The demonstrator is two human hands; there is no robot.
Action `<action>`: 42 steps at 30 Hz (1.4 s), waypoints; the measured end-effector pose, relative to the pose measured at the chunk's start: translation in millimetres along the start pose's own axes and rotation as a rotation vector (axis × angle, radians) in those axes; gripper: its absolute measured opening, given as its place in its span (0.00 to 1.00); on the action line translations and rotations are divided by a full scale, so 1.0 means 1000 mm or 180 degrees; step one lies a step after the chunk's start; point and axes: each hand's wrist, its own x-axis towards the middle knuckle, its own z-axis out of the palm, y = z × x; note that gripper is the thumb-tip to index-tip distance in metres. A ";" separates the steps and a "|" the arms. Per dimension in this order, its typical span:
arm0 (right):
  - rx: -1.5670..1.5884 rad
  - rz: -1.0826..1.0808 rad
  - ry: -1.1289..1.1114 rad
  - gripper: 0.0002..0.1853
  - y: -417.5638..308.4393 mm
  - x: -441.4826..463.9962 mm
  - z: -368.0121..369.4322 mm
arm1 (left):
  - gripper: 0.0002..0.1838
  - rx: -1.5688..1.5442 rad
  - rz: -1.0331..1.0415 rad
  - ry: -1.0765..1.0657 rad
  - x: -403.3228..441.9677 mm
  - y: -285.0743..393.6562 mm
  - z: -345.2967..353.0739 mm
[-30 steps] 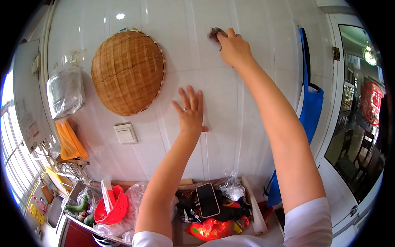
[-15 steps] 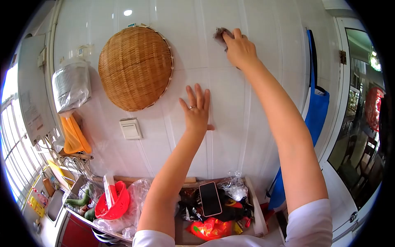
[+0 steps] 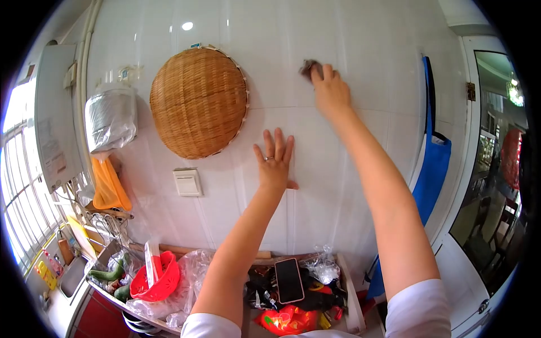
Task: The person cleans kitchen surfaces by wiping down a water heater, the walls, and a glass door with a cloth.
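Note:
In the head view, my right hand (image 3: 332,93) is closed on a crumpled grey-brown cloth (image 3: 310,69), which it presses against the white tiled wall (image 3: 360,169). Only part of the cloth shows beyond the fingers. Lower and to the left, my left hand (image 3: 274,160) lies flat on the same tiles with its fingers spread and a ring on one finger. A round woven bamboo basket (image 3: 198,102) hangs on the wall to the left of both hands. Below it sits a white light switch (image 3: 187,183).
Under my arms, a long tray (image 3: 354,304) holds a phone (image 3: 289,280), a red plastic basket (image 3: 163,280), vegetables and plastic bags. A blue apron-like cloth (image 3: 434,169) hangs at the right, near a glass-paned door (image 3: 462,253). A sink (image 3: 73,277) stands at the far left.
My view has tilted slightly, so the wall and basket sit lower and further right in it. The right hand has moved a little down along the wall with the cloth. My left hand stays planted.

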 end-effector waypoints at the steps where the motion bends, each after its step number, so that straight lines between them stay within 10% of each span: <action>1: -0.0015 0.0018 0.0000 0.26 -0.003 -0.010 0.002 | 0.84 -0.0004 0.0021 0.0010 0.001 0.000 -0.005; 15: 0.0213 -0.0555 -0.0390 0.28 -0.031 -0.112 -0.013 | 0.79 0.0056 -0.0100 -0.0528 -0.001 0.001 -0.020; 34: 0.3152 0.1720 -0.1929 0.21 0.014 -0.105 -0.036 | 0.74 0.0138 0.0160 -0.0942 -0.002 -0.018 -0.056; 40: 0.3735 0.1873 -0.2252 0.24 0.076 -0.110 -0.057 | 0.49 -0.1813 -0.0432 -0.0745 0.012 0.014 -0.059; 42: 0.4160 0.2180 -0.2467 0.23 0.096 -0.110 -0.068 | 0.37 -0.4066 -0.1144 -0.0922 0.016 0.036 -0.071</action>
